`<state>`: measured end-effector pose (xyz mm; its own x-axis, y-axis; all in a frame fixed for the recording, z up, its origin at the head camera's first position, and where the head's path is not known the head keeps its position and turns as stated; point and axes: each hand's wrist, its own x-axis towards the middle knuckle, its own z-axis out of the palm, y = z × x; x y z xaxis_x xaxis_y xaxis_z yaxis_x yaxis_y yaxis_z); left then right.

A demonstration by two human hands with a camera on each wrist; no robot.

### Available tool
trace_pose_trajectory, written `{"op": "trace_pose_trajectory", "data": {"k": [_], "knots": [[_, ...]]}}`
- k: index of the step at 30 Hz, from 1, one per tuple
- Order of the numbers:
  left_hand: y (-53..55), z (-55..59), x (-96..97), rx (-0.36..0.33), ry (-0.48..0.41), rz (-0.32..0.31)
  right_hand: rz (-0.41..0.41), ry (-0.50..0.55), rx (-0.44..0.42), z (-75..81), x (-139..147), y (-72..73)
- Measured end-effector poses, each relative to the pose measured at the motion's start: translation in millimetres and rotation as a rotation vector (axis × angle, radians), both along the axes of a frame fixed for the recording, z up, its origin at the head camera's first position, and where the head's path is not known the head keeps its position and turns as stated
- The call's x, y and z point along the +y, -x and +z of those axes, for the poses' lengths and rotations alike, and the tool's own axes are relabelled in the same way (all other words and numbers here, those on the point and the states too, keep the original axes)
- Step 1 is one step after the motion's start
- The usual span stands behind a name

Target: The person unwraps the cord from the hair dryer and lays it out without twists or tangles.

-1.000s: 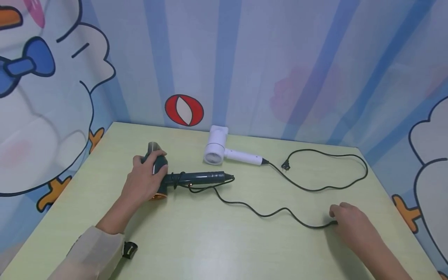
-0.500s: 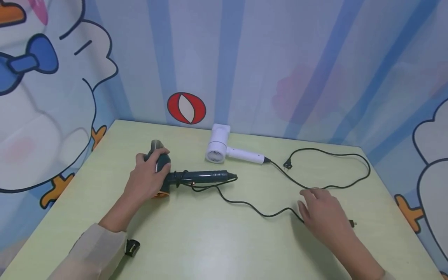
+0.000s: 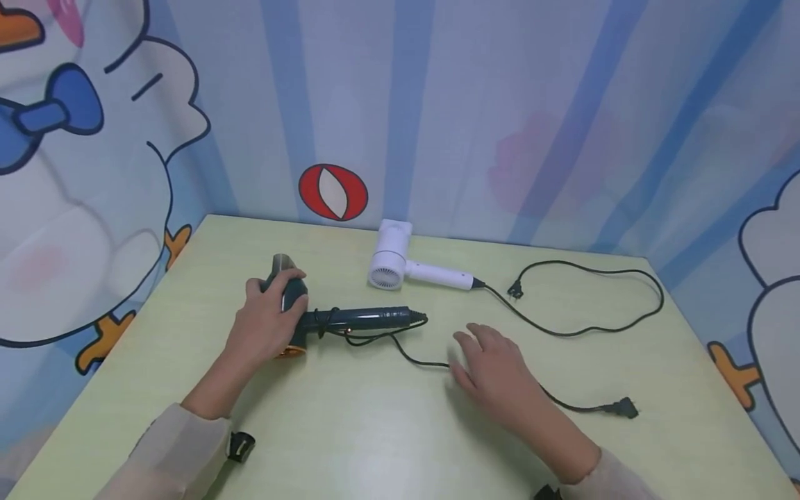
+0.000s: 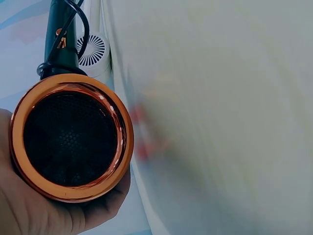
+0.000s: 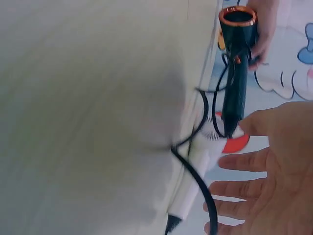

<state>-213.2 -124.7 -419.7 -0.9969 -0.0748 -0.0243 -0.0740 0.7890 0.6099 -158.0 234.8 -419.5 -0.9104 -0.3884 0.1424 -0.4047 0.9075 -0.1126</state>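
Note:
My left hand (image 3: pixel 265 323) grips the body of a dark green hair dryer (image 3: pixel 362 319) on the left of the table. In the left wrist view the dryer's copper-coloured rim (image 4: pixel 124 132) faces the camera, with fingers wrapped around behind it. Part of its black cord (image 3: pixel 431 364) is wound about the handle, and the rest trails right to a plug (image 3: pixel 621 407). Above that cord hovers my right hand (image 3: pixel 500 378); in the right wrist view its fingers (image 5: pixel 239 188) are spread and hold nothing. A white hair dryer (image 3: pixel 440 276) lies behind, near the back edge.
The white dryer's cord loops across the table's right side, its plug (image 3: pixel 515 289) lying inside the curve. A cartoon-printed curtain (image 3: pixel 462 125) stands behind the pale table (image 3: pixel 350 444) and along both sides.
My right hand has let go of the cord near the plug and moved left above the cord, its fingers opening out. The plug now lies uncovered. My left hand keeps its grip on the dryer.

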Motion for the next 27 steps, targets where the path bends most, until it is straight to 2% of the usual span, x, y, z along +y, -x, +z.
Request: {"op": "trace_pose_trajectory", "data": {"k": [7,12,18,21,27], "knots": [[-0.4,-0.5,2.2,0.005,-0.005,0.000,0.087,-0.038,-0.060,-8.5,-19,6.9],[1.1,-1.2,3.4,0.007,-0.007,-0.003,0.114,-0.035,-0.113,-11.0,-23,10.4],[0.6,0.4,3.0,0.008,-0.007,0.000,0.151,-0.066,-0.103,-10.6,-23,12.6],[-1.0,1.9,2.3,0.006,-0.011,0.004,0.148,-0.075,-0.110,-9.9,-22,12.9],[-2.8,4.8,0.5,0.010,-0.022,0.006,0.093,-0.040,-0.180,-6.9,-20,12.9]]}}
